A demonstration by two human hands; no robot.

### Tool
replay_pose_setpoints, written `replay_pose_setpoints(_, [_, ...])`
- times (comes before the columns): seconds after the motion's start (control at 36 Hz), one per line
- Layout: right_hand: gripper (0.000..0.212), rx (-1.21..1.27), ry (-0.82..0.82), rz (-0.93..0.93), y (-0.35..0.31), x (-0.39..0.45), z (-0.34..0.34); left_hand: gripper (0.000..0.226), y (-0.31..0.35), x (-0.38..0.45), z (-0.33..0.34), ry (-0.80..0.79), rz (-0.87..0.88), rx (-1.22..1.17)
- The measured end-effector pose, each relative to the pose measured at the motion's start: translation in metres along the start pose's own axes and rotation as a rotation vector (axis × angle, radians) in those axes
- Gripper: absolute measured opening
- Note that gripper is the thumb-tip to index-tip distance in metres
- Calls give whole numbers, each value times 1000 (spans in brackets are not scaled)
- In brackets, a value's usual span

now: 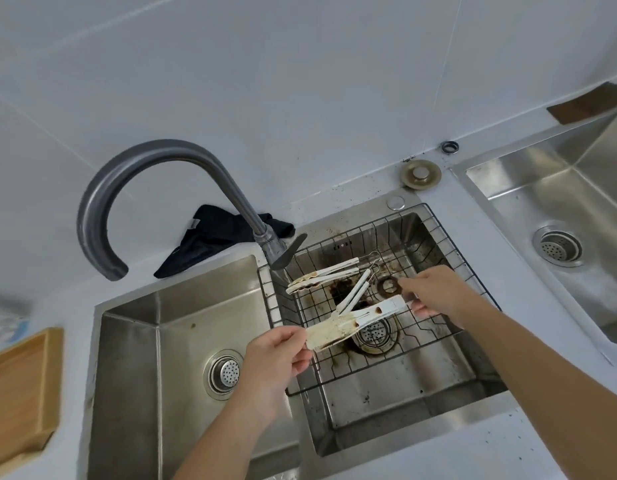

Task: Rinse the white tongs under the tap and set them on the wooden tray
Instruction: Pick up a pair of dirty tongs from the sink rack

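Head view: both hands grip stained white tongs (359, 322) above wire basket (449, 332) — left hand (277, 356) pinching the soiled end, right hand (433, 292) the handle end. Wooden tray (21, 379) on bench, far left.

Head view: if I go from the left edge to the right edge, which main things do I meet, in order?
Wooden tray → tap spout → left sink drain → left hand → stained white tongs → right hand → far right sink drain.
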State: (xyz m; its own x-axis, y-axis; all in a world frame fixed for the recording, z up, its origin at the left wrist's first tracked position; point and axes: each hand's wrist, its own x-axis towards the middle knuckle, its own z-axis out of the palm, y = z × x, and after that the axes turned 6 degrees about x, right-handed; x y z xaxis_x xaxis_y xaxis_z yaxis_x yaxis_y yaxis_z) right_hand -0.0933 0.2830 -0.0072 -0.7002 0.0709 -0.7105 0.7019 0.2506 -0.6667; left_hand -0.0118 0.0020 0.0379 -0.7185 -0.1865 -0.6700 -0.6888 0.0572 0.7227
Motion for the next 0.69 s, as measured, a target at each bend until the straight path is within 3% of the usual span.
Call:
replay_pose_setpoints(0.14, [29,-117,1,-79,-12,-15,9,13,11,-7,-11,0,80,20])
replay_pose_setpoints(0.28, [24,-165,-139,-84,-33,-36,21,20,29,-12,-36,-11,180,77])
replay_pose_setpoints(0.61, [47,52,-395,-17,-51,-71,64,10,60,-23,-100,54,287,133])
replay_pose_setpoints(0.69, [38,40,-486,-46,-54,-83,77,9,62,-24,-121,66,297,136])
